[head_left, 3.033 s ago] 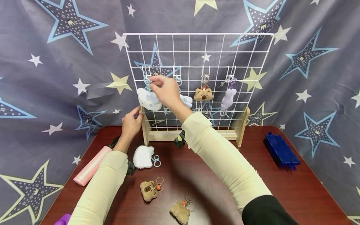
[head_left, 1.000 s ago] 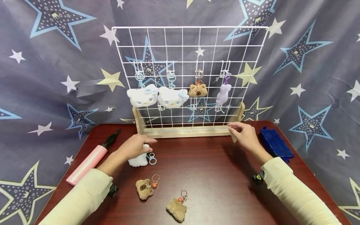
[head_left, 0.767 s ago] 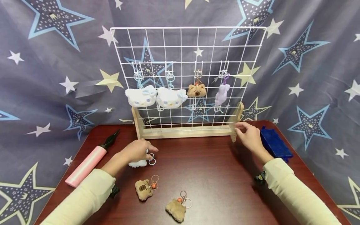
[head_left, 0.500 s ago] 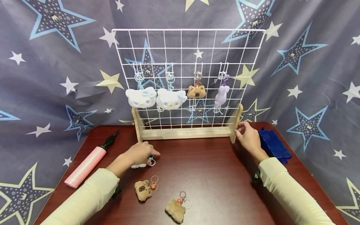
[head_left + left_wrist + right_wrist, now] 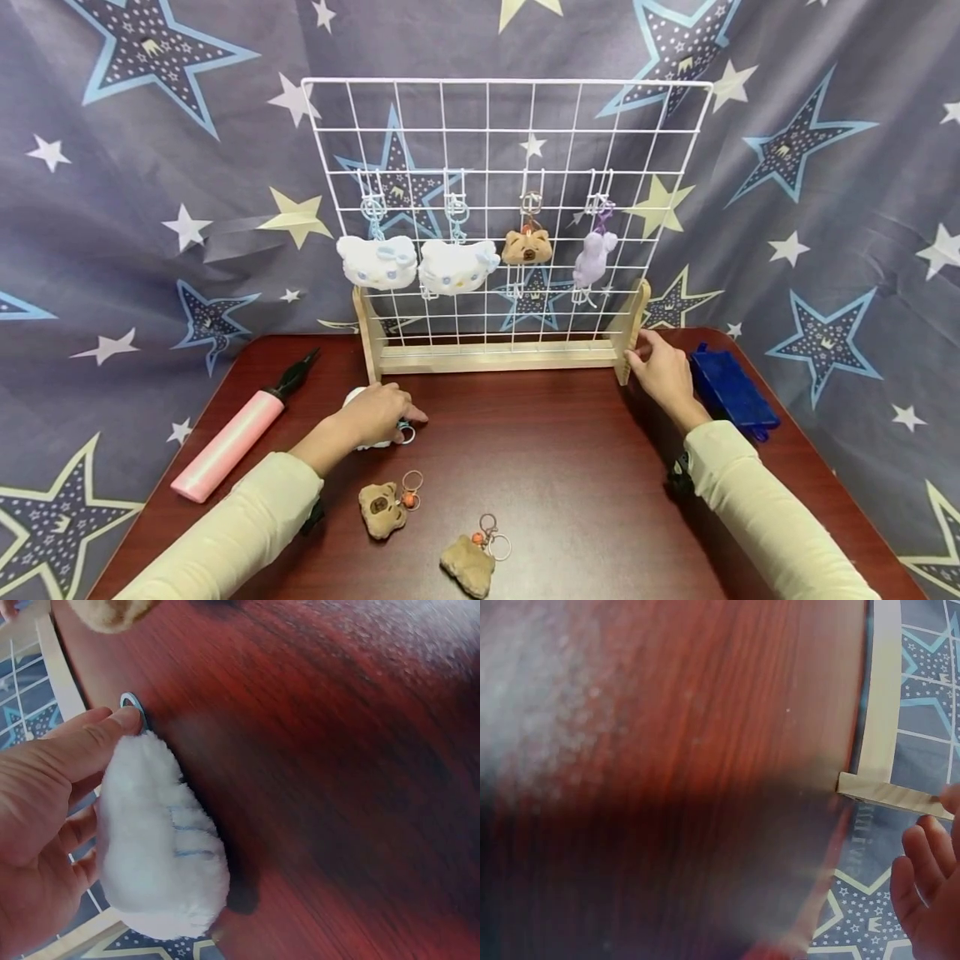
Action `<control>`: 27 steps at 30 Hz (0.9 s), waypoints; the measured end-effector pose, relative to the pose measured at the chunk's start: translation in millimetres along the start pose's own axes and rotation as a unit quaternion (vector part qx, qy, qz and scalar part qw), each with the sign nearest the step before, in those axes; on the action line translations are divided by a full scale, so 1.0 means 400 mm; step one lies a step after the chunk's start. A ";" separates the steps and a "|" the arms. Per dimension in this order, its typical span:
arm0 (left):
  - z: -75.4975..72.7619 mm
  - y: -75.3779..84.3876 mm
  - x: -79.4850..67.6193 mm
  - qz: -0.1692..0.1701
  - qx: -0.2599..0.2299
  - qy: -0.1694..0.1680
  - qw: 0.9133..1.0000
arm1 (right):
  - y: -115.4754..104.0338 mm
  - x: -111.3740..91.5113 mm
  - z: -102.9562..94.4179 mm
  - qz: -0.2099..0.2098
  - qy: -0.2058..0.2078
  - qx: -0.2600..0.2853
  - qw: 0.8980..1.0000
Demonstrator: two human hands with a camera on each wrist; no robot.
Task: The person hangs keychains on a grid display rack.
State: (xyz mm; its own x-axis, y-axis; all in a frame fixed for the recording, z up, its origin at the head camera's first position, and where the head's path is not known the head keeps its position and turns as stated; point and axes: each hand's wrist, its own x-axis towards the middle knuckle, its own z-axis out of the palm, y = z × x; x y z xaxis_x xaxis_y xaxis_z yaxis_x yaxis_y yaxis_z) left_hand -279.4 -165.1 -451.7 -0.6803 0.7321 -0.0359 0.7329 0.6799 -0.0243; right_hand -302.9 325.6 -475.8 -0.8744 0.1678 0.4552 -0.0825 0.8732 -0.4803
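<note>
My left hand (image 5: 375,415) is over a white plush keychain (image 5: 157,840) on the table, its thumb and forefinger pinching the keychain near its light blue ring (image 5: 129,700). Most of this plush is hidden under the hand in the head view. On the far right my right hand (image 5: 663,371) grips the wooden side foot (image 5: 633,325) of a white wire grid rack (image 5: 510,82), thumb in front and fingers behind. Two white cat-face plush keychains (image 5: 378,262), a brown bear keychain (image 5: 527,247) and a lilac plush keychain (image 5: 592,258) hang from hooks on the grid.
Two brown plush keychains with rings, one nearer the left (image 5: 382,510) and one in the middle front (image 5: 468,567), lie on the dark red table (image 5: 570,467). A pink hand pump (image 5: 232,446) lies at left, a blue plastic box (image 5: 733,387) at right. Star-patterned cloth (image 5: 225,167) stands behind.
My right hand has left the leftmost hanging cat keychain and moved to the rack's right foot. The left hand has come from the left foot down to the white plush and taken hold.
</note>
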 end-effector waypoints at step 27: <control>0.019 -0.003 -0.002 -0.014 0.010 0.051 0.999 | 0.001 0.003 0.014 0.007 0.002 -0.012 1.000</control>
State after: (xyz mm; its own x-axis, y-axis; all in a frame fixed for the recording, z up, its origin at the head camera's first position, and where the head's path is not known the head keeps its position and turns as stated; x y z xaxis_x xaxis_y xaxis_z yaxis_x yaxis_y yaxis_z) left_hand -279.6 -166.7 -459.3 -0.6964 0.7146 0.0668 0.7134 0.6994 -0.0440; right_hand -306.5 323.7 -479.6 -0.8737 0.1815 0.4513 -0.0584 0.8819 -0.4678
